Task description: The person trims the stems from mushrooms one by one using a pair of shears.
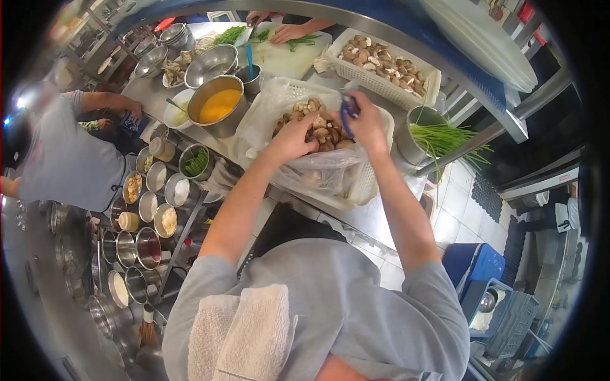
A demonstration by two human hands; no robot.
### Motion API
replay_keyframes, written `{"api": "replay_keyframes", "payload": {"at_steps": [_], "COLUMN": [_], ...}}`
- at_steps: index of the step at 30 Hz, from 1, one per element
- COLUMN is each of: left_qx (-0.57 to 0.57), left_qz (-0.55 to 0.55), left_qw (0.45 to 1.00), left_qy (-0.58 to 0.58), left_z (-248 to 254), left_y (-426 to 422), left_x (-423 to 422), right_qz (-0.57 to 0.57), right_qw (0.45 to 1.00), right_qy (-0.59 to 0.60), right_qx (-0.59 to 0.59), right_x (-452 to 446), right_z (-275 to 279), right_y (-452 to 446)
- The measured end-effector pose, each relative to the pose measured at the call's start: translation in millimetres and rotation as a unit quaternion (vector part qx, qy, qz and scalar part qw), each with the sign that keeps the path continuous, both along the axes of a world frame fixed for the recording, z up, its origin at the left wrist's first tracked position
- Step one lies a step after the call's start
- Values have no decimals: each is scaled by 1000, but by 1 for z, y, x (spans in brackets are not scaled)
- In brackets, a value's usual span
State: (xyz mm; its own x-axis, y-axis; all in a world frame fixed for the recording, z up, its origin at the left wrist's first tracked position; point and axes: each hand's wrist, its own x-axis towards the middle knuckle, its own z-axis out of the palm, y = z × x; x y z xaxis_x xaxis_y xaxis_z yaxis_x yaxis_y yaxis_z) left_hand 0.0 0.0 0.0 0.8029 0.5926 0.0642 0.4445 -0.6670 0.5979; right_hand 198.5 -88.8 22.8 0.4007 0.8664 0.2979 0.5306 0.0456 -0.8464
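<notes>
Brown mushrooms (323, 134) lie in a clear plastic bag (308, 174) inside a white basket (356, 193) on the steel counter. My left hand (293, 136) reaches into the bag with its fingers curved at the mushrooms; what lies between the fingertips is hidden. Blue-handled scissors (347, 114) are in my right hand (367, 120), above the right side of the mushrooms. Behind them stands a second white basket (419, 95) full of cut mushrooms (381, 63).
A pot of yellow liquid (219, 106) and steel bowls (213, 65) stand left. A pot (416, 151) of green stalks (448, 143) stands right. Beyond, another person's hands (289, 33) work at a cutting board (279, 57). Another person (73, 152) stands left. A steel shelf bar crosses overhead.
</notes>
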Motion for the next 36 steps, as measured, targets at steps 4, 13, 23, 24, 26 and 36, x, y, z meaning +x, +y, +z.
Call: {"api": "replay_keyframes", "payload": {"at_steps": [4, 13, 23, 24, 26, 36], "left_qx": [85, -284, -500, -502, -506, -298], "left_qz": [79, 115, 37, 35, 34, 84], "left_qw": [991, 935, 745, 739, 722, 859], "left_qy": [63, -180, -439, -449, -471, -408], "left_z": [-5, -2, -21, -21, -20, -26], "left_y": [-17, 11, 24, 24, 23, 21], "left_x": [-3, -27, -12, -13, -15, -13], "right_qz": [-4, -251, -67, -13, 19, 57], "right_qw": [981, 965, 996, 998, 992, 976], "right_qy": [-196, -75, -63, -58, -104, -166], "right_qx": [3, 11, -8, -25, -61, -128], "right_x": [-15, 48, -22, -29, -37, -47], "right_z": [-3, -31, 31, 29, 21, 12], "right_y": [-2, -14, -42, -45, -45, -39]}}
